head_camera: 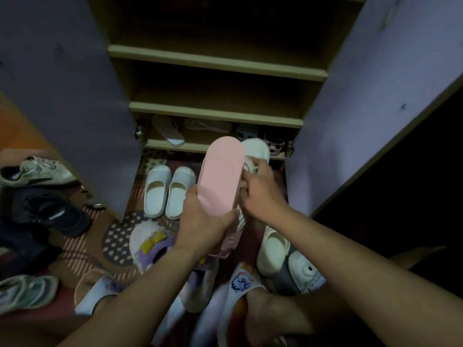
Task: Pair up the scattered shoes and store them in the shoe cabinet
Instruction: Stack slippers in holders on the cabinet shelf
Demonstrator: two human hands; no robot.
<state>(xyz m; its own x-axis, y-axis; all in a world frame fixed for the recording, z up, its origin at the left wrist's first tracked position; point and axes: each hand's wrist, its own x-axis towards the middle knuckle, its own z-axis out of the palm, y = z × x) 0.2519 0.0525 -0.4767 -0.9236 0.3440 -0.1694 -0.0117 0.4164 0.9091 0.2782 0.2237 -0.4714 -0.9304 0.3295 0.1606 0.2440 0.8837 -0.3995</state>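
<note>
Closest to the head camera, a bare foot sits in a printed slipper at the bottom edge, with more loose footwear around it: a purple plush slipper, a cream clog and a white sneaker on the patterned mat. Above these, the left hand grips the heel end of a pink slipper, sole turned up, while the right hand curls its fingers round a white slipper held just beside it; both are raised in front of the shoe cabinet, whose doors stand wide. Its lowest shelf already holds some sandals, one grey sandal plainest; the upper shelves look bare. A white pair stands together on the floor by the cabinet's foot. The step in hand seems to be matching: pink and white do not look like mates, so the next move likely calls for finding each one's partner before shelving.
</note>
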